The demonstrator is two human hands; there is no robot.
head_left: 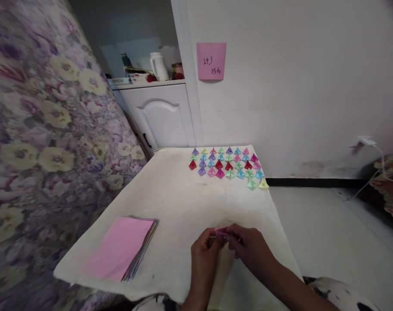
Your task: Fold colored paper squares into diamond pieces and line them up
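Observation:
Near the front right of the table, my left hand (205, 247) and my right hand (246, 242) meet around a small pink folded paper (221, 232). Fingers of both hands pinch it from either side, and they hide most of its shape. Toward the far right of the table stand several small folded paper pieces (228, 166) in rows, coloured red, green, blue, purple, pink and yellow. A stack of coloured paper sheets (125, 246) lies at the front left, a pink sheet on top.
A cream cloth covers the table (170, 194). Floral fabric (53, 129) hangs along the left. Behind are a white cabinet (160, 116) with a white jug (159, 67) and a wall bearing a pink note (211, 61). A plugged-in charger (367, 141) is at the right.

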